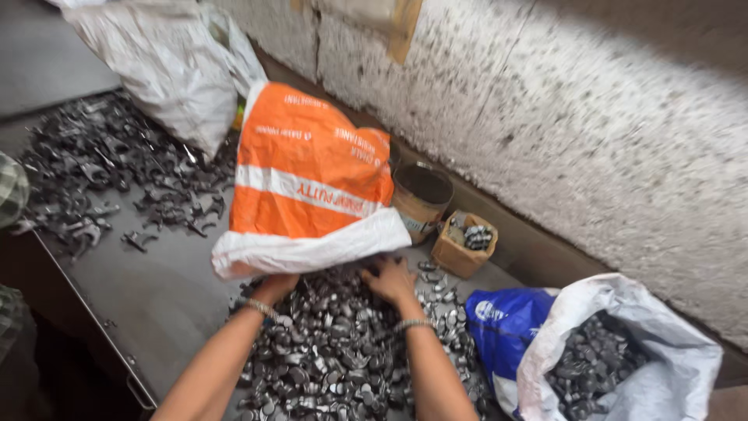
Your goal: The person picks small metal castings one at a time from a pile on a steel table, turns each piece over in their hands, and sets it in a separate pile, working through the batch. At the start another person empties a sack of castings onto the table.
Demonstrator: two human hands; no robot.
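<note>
**Hands at the sack mouth, on the metal heap**

Forearms come up from the bottom edge, nearest my view. Going left to right: scattered dark metal scraps [101,168] lie well apart on the table [156,296]. My left hand [273,287] sits at the folded white rim of the orange sack [308,175]; whether it grips that rim I cannot tell. Beside it, my right hand [392,279] lies open, fingers spread flat on the pile of small metal pieces [335,351]. Further right stand a tin [422,199], a cardboard box [463,245] and a blue-and-white sack [623,351] holding similar pieces. I judge this as gathering pieces at the orange sack's mouth; the next move calls for a firm handful.
</note>
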